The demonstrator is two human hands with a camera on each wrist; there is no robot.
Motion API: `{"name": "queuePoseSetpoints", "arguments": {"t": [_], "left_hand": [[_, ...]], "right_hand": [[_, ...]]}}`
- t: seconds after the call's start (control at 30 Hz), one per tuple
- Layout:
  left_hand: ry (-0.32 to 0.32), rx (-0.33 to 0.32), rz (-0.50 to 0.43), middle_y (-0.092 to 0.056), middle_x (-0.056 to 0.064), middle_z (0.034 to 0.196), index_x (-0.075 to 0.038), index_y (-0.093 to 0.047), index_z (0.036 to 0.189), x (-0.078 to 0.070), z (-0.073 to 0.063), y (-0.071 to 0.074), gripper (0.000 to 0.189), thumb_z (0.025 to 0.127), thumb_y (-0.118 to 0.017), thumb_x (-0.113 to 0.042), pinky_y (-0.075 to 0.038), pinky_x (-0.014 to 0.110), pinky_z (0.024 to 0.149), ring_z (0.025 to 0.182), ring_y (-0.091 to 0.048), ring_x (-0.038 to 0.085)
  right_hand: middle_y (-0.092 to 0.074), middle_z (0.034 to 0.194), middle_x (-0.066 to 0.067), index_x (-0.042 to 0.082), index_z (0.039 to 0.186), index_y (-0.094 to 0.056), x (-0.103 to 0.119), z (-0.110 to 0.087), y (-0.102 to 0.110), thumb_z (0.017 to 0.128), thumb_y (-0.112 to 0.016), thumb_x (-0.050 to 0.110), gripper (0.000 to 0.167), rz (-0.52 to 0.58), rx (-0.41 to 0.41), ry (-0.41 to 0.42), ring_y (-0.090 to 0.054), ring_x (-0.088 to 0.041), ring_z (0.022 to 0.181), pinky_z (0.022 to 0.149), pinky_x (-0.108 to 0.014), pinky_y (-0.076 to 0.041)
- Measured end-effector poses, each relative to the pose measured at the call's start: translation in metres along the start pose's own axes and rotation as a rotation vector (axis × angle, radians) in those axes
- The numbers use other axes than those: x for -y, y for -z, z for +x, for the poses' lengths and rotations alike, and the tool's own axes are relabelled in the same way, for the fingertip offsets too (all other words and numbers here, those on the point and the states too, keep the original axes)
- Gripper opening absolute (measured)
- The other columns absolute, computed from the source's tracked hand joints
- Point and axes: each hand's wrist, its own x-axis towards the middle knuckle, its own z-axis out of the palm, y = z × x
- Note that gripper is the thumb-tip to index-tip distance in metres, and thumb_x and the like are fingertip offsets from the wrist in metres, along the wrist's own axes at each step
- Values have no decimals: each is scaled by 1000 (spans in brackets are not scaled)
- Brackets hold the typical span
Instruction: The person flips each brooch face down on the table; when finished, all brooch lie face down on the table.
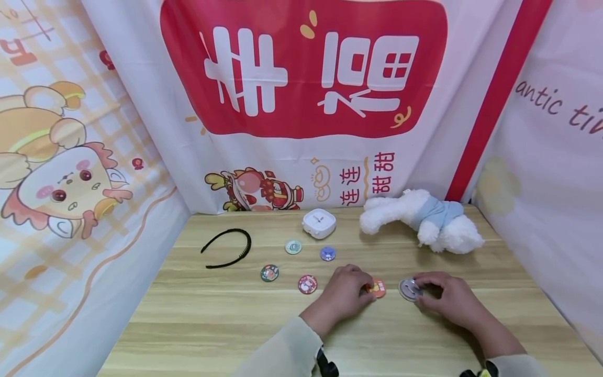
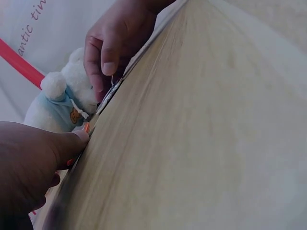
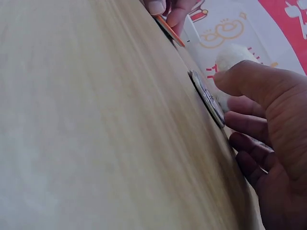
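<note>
My left hand (image 1: 343, 294) pinches the edge of an orange pin badge (image 1: 377, 288) between thumb and fingers, low over the table. My right hand (image 1: 449, 298) is at the right edge of another badge (image 1: 409, 289), which lies with its silver pin side up. In the right wrist view the right thumb is raised above this silver-backed badge (image 3: 207, 98), and the fingers are spread loosely beside its rim. The left wrist view shows the orange badge's rim (image 2: 87, 127) under the left thumb.
On the wooden table (image 1: 212, 324) lie a red badge (image 1: 308, 284), a dark green one (image 1: 269, 273), a light green one (image 1: 293, 247) and a blue one (image 1: 327, 253). Behind are a black headband (image 1: 247, 246), a white clock (image 1: 319, 223) and a white plush toy (image 1: 424, 220). Printed cloth surrounds the table.
</note>
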Motion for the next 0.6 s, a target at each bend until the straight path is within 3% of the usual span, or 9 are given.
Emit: {"name": "queuePoseSetpoints", "arguments": {"t": [0.17,0.27,0.6], "left_hand": [[-2,-1,-1,-78,-17,115,-30,-79,113,2,0,-1,19,100,-80,-43,-47,34,114,122,-63,9],[-6,-9,-4,-78,-17,115,-29,-78,113,3,1,-1,18,100,-80,-42,-47,34,113,120,-63,9],[-20,-25,-16,-78,-18,113,-29,-80,113,5,-1,-4,20,99,-81,-43,-49,31,109,117,-63,7]], "right_hand": [[-80,123,4,23,118,-84,12,5,-2,86,-94,32,35,-33,-39,69,-72,-27,118,101,-48,-60],[-80,122,5,21,118,-84,22,10,-6,86,-94,29,34,-31,-44,123,-73,-29,118,102,-55,-59],[-76,120,13,28,116,-82,54,31,-35,91,-91,26,26,-23,88,186,-69,-19,121,103,-49,-60]]}}
